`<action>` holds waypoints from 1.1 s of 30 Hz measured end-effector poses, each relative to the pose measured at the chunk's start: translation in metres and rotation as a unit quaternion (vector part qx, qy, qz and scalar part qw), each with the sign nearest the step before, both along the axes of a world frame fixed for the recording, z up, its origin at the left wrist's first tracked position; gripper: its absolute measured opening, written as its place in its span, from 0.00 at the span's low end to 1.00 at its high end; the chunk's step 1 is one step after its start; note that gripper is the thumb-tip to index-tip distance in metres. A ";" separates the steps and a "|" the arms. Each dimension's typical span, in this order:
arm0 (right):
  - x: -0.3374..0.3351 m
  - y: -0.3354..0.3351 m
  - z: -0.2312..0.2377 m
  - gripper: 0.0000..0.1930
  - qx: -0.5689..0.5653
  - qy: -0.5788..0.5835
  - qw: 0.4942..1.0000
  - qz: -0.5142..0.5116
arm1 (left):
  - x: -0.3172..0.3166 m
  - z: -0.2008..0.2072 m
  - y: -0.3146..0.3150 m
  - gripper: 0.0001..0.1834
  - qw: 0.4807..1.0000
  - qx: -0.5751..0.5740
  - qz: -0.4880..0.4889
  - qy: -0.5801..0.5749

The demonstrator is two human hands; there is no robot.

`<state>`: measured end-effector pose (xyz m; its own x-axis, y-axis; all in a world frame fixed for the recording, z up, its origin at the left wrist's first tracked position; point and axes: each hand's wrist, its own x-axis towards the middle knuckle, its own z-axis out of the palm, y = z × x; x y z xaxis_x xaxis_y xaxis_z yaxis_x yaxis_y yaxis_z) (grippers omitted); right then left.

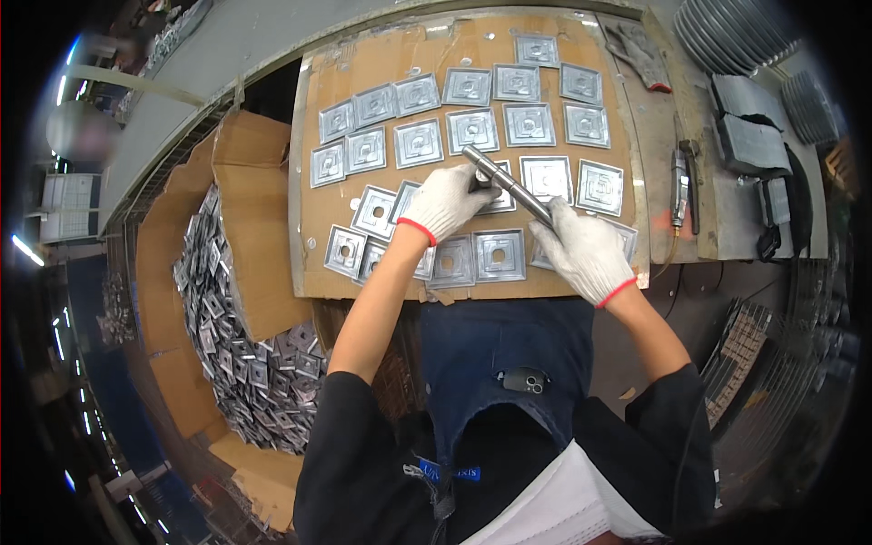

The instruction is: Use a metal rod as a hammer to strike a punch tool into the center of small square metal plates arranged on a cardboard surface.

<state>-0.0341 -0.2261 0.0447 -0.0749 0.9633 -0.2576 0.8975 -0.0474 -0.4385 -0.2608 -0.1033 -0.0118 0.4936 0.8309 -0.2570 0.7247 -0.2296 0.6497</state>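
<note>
A thick steel rod [509,184] slants over the cardboard-topped table, and my right hand [586,250] is closed around its lower right end. Beside its middle is my left hand [450,202], gloved in white like the right. The left fingers are bent and pressed together against the rod or a small thing by it; which, I cannot make out. Under the rod lies a square metal plate [498,202], partly covered. Several more square grey plates lie in rows, among them a solid-centred plate [547,179] and a plate with a round hole [499,255].
To the left, a big cardboard box [259,236] holds a heap of metal plates [245,354]. A spare glove [640,54] lies at the table's far right. An air tool [678,186] rests on the right-hand ledge, near stacked grey round parts [731,36].
</note>
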 end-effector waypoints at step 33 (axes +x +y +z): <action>0.029 -0.079 -0.042 0.25 -0.060 0.240 0.949 -0.195 | 0.024 0.031 -0.019 0.17 0.960 -0.080 0.125 -0.239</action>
